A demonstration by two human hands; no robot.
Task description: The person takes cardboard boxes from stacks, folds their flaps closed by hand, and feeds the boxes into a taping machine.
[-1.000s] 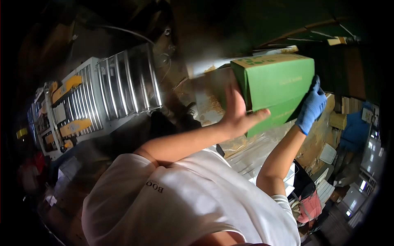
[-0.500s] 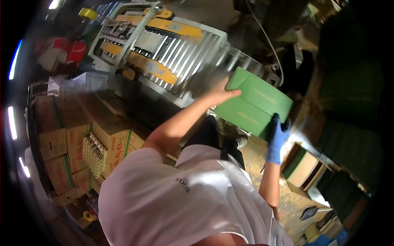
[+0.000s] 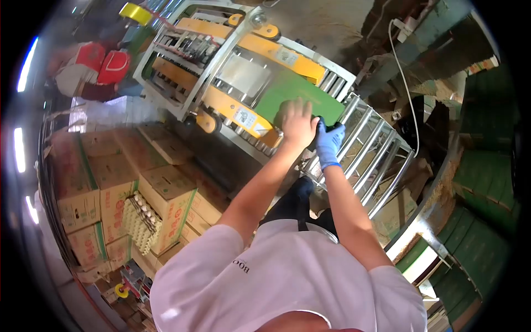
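Note:
A closed green cardboard box (image 3: 303, 88) lies on the rollers of a carton-sealing machine (image 3: 243, 74), between its yellow side guides. My left hand (image 3: 298, 122) is bare, resting on the near part of the box top with fingers spread. Beside it, my right hand (image 3: 330, 143), in a blue glove with dark fingertips, is at the near right edge of the box. Its thumb and fingers are apart, and the fingertips are partly hidden against the box.
An open roller conveyor (image 3: 370, 149) extends right from the machine. Brown cartons (image 3: 166, 193) are stacked at left, with egg trays (image 3: 142, 221) against them. Green boxes (image 3: 481, 177) are piled at right. A white cable (image 3: 406, 83) hangs beyond the conveyor. Another person (image 3: 83, 69) is at upper left.
The green box has moved left from in front of me onto the machine's rollers. My right hand has let go of its side and come close to my left hand, which lies on top.

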